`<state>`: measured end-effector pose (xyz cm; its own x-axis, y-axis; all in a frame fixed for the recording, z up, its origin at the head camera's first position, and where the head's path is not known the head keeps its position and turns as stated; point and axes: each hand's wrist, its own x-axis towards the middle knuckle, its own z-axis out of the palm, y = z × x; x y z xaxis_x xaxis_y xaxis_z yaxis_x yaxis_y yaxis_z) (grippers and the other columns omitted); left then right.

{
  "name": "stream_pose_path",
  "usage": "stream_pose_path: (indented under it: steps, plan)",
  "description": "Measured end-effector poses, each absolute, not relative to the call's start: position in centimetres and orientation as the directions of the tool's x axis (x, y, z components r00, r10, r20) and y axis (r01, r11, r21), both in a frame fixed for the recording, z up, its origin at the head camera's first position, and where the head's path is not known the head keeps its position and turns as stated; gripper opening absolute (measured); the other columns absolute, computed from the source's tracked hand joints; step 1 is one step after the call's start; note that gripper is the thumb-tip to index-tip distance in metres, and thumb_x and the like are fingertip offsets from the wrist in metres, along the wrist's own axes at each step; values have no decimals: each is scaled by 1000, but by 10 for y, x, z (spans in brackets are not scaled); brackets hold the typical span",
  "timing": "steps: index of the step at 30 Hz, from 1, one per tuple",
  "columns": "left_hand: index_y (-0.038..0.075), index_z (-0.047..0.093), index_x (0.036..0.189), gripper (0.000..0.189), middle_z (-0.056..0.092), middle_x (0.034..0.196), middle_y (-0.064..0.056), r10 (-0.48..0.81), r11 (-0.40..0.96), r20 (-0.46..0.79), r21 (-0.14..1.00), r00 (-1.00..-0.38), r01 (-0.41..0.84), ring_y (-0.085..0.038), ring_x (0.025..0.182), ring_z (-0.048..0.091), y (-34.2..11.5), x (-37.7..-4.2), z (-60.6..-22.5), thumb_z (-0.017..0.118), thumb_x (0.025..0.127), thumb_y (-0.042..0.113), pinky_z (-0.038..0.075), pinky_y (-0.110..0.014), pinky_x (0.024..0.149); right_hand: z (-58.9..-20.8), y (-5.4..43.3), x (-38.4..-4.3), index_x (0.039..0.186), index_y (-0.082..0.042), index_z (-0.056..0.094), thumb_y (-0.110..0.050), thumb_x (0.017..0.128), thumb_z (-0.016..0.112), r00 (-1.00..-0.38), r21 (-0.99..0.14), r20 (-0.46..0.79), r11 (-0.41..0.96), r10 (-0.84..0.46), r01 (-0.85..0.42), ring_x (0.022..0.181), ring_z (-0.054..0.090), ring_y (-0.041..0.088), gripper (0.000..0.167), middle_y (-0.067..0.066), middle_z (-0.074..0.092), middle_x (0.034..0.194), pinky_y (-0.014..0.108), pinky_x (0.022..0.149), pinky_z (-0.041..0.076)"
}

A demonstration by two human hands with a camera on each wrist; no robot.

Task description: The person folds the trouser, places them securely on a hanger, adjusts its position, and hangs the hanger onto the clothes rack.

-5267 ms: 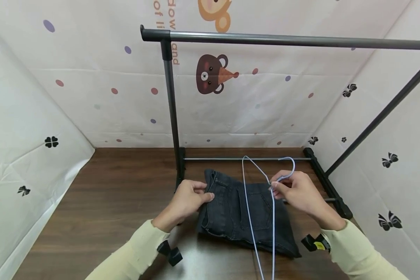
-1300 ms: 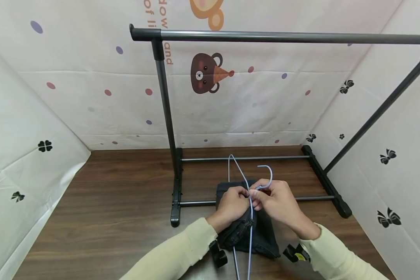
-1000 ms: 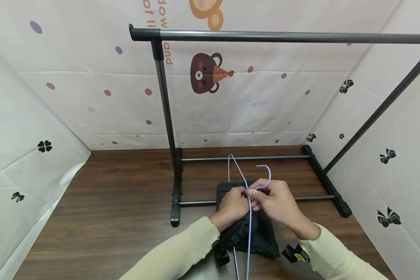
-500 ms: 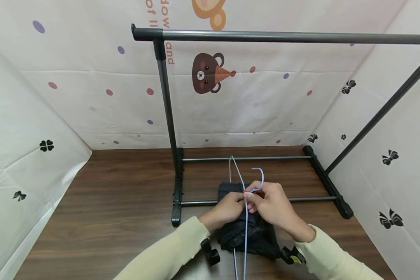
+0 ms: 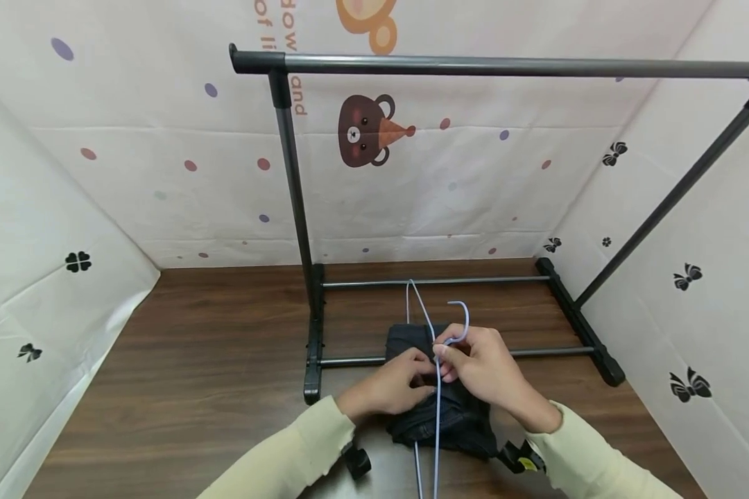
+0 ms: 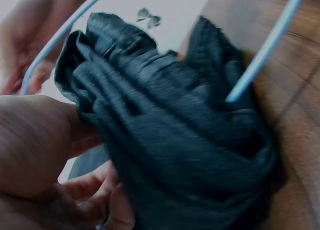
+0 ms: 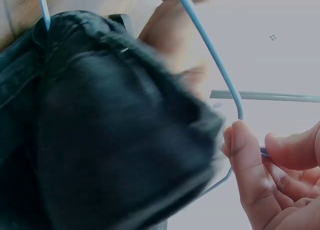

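Folded dark jeans (image 5: 465, 419) hang over one side of a light-blue wire hanger (image 5: 438, 423), low above the floor. My right hand (image 5: 483, 364) pinches the hanger at the base of its hook between thumb and fingers. On the near left of the jeans is my left hand (image 5: 390, 384), its fingers bent around the fabric's edge with the thumb apart from them. The left wrist view shows the bunched jeans (image 6: 175, 120) in front of those fingertips. In the right wrist view the cloth (image 7: 110, 140) is blurred and hides part of the left hand (image 7: 172, 35).
A black clothes rack stands ahead, its top bar (image 5: 474, 67) above and its lower rail (image 5: 356, 362) just behind the jeans. The brown wood-patterned floor (image 5: 193, 388) spreads to the left. White patterned sheets (image 5: 162, 194) enclose the back and sides.
The jeans lay beside the hanger at first; now they are folded over it. In the last half second my left hand has drawn down and left from the hanger's neck, its fingers spreading apart.
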<state>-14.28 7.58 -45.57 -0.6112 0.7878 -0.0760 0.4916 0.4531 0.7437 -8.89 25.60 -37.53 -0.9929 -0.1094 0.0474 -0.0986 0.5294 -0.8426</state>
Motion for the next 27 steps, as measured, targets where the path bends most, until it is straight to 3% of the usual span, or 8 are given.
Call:
stream_pose_path:
  steps: [3, 5, 11, 16, 19, 22, 24, 27]
  plan:
    - [18, 66, 142, 39, 54, 138, -3, 784, 515, -69, 628, -617, 584, -11, 115, 56, 79, -134, -455, 65, 104, 27, 50, -27, 101, -376, 255, -89, 93, 1, 72, -4, 101, 66, -993, -845, 38, 526, -113, -92, 61, 69, 12, 11, 6, 69, 71, 28, 59, 60]
    - [21, 63, 144, 41, 53, 136, -5, 773, 555, -81, 567, -630, 609, -17, 113, 54, 79, -129, -452, 64, 104, 31, 50, -29, 98, -377, 254, -89, 93, 1, 71, -5, 101, 66, -993, -845, 33, 527, -114, -88, 61, 69, 12, 11, 6, 69, 71, 28, 59, 60]
    - [28, 57, 150, 51, 58, 111, -8, 698, 670, -169, 495, -696, 553, -14, 73, 50, 71, -122, -440, 61, 103, 49, 43, -26, 63, -380, 257, -85, 94, -1, 68, -5, 103, 63, -993, -832, 17, 549, -117, -79, 62, 67, 13, 11, 6, 67, 73, 28, 60, 60]
    - [30, 48, 156, 60, 58, 108, -8, 649, 696, -228, 563, -726, 446, -14, 62, 49, 57, -118, -438, 62, 102, 51, 41, -28, 54, -385, 261, -83, 98, -2, 62, -6, 106, 57, -994, -831, -29, 555, -103, -33, 66, 68, 13, 10, 9, 68, 79, 26, 62, 60]
    - [26, 40, 161, 74, 57, 121, -14, 600, 703, -260, 623, -757, 344, -18, 73, 57, 52, -116, -443, 65, 99, 57, 48, -33, 63, -387, 264, -82, 101, -2, 60, -6, 107, 55, -992, -829, -64, 559, -112, -10, 69, 69, 14, 9, 11, 70, 82, 25, 64, 61]
    - [21, 31, 164, 90, 50, 139, -24, 524, 693, -294, 692, -799, 200, -30, 100, 66, 50, -115, -451, 69, 94, 61, 56, -47, 83, -389, 268, -81, 103, -3, 59, -7, 108, 53, -988, -825, -92, 566, -126, 4, 72, 70, 17, 9, 11, 70, 82, 25, 64, 61]
    - [18, 24, 166, 100, 43, 150, -29, 475, 679, -317, 725, -821, 113, -38, 119, 62, 48, -116, -457, 72, 90, 63, 53, -56, 95, -390, 270, -80, 105, -3, 58, -8, 109, 52, -985, -822, -109, 569, -136, 12, 73, 70, 18, 8, 10, 70, 81, 26, 65, 61]
    - [15, 14, 168, 111, 41, 154, -34, 459, 603, -372, 797, -807, -24, -39, 110, 68, 46, -117, -464, 78, 88, 60, 58, -56, 87, -392, 273, -79, 108, -3, 57, -10, 109, 52, -980, -828, -132, 560, -148, 27, 74, 69, 19, 9, 9, 69, 81, 26, 65, 61]
